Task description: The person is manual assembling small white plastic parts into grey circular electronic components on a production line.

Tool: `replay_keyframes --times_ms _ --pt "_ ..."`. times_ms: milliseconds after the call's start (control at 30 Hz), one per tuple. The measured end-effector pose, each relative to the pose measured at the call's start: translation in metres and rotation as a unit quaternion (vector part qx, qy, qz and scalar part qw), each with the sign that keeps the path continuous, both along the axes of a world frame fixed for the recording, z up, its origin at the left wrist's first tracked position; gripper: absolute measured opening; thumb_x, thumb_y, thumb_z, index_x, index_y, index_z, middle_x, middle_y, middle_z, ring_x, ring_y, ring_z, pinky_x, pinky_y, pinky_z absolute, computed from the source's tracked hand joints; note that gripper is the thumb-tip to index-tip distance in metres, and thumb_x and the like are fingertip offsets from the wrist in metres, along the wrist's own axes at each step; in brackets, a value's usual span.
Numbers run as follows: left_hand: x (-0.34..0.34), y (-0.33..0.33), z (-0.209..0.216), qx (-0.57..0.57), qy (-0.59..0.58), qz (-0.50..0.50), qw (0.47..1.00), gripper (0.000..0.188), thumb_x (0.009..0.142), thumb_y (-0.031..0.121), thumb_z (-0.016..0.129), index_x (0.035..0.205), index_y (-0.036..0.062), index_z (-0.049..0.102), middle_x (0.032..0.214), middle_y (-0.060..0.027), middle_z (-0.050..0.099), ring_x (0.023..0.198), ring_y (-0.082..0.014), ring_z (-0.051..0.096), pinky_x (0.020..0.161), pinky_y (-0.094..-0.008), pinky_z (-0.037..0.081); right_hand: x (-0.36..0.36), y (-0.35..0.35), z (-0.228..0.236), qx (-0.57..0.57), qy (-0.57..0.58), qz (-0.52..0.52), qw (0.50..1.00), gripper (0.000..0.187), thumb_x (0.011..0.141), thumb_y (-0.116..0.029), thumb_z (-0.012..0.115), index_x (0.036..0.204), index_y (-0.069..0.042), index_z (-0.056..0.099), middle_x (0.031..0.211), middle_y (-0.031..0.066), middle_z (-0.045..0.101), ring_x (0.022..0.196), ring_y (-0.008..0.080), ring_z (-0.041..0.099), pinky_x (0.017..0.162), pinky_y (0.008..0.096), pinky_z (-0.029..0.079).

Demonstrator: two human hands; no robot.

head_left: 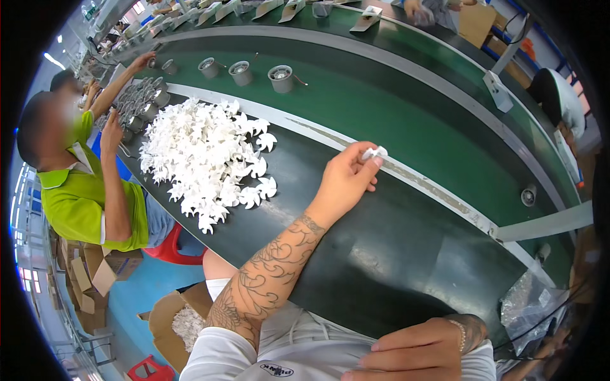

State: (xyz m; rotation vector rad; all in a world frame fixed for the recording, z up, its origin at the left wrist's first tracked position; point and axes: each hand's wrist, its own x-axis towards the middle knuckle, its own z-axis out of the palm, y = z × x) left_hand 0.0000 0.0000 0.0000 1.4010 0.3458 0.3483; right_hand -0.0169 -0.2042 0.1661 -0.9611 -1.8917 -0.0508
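Note:
My left hand (348, 180) reaches over the dark work table, its thumb and fingers pinched on a small white fan blade (375, 153) near the metal rail. To its left, on the table, spreads a big heap of white fan blades (197, 159), with several loose ones along its right edge. My right hand (416, 352) rests low in front of my body, back up, fingers stretched out and nothing seen in it. Its fingertips lie against my shirt, near the table's near edge.
A green conveyor belt (356, 82) runs beyond the rail, carrying several grey round motor housings (280, 79). A co-worker (89, 197) in a green shirt sits at left beside clustered housings (136, 105). A post (546, 222), a clear plastic bag (530, 308) and a cardboard box (162, 317) are nearby.

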Motion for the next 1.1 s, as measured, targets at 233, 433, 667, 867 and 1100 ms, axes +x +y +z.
replay_keyframes --times_ms 233,433,667,867,1100 --pt "0.002 0.003 0.002 -0.02 -0.075 0.092 0.993 0.032 0.099 0.02 0.06 0.123 -0.0014 0.054 0.092 -0.0063 0.06 0.075 -0.012 0.062 0.063 -0.026 0.057 0.001 -0.005 -0.002 0.03 -0.003 0.004 1.0 0.009 0.079 -0.01 0.07 0.08 -0.001 0.069 0.077 0.0125 0.07 0.057 0.0181 0.064 0.05 0.0264 0.05" --pt "-0.008 0.011 -0.007 -0.038 -0.067 0.097 0.992 0.033 0.101 0.023 0.058 0.123 -0.0008 0.055 0.098 -0.0078 0.062 0.078 -0.0129 0.062 0.065 -0.0263 0.057 0.006 -0.007 -0.028 0.208 0.038 0.032 0.977 0.01 0.08 -0.009 0.068 0.084 -0.001 0.069 0.077 0.0122 0.072 0.056 0.0207 0.065 0.051 0.0277 0.052" --pt "-0.007 0.016 -0.012 0.007 -0.055 0.188 0.981 0.025 0.095 0.007 0.059 0.117 -0.0037 0.055 0.101 -0.0098 0.064 0.08 -0.0136 0.064 0.07 -0.0259 0.056 0.11 0.01 -0.036 -0.028 0.05 -0.554 0.831 0.028 0.094 -0.008 0.054 0.119 0.003 0.061 0.119 0.017 0.062 0.116 0.0277 0.058 0.102 0.034 0.04" --pt "0.007 0.024 -0.016 0.006 -0.047 0.145 0.988 0.021 0.096 0.011 0.059 0.111 -0.0039 0.061 0.089 -0.0057 0.066 0.077 -0.0112 0.064 0.071 -0.0256 0.055 0.338 -0.067 -0.114 -0.378 0.02 -0.868 0.321 0.053 0.087 -0.039 0.053 0.132 -0.01 0.057 0.151 0.0201 0.038 0.136 0.0482 0.035 0.102 0.0653 0.034" --pt "0.003 0.031 -0.027 0.029 -0.049 0.155 0.986 0.025 0.095 0.015 0.063 0.112 -0.0036 0.066 0.08 -0.0037 0.067 0.069 -0.0087 0.063 0.066 -0.0235 0.051 0.401 -0.113 -0.188 -0.375 0.16 -0.905 0.119 0.053 0.091 -0.032 0.054 0.139 -0.012 0.045 0.143 0.0176 0.044 0.134 0.0408 0.042 0.098 0.059 0.042"
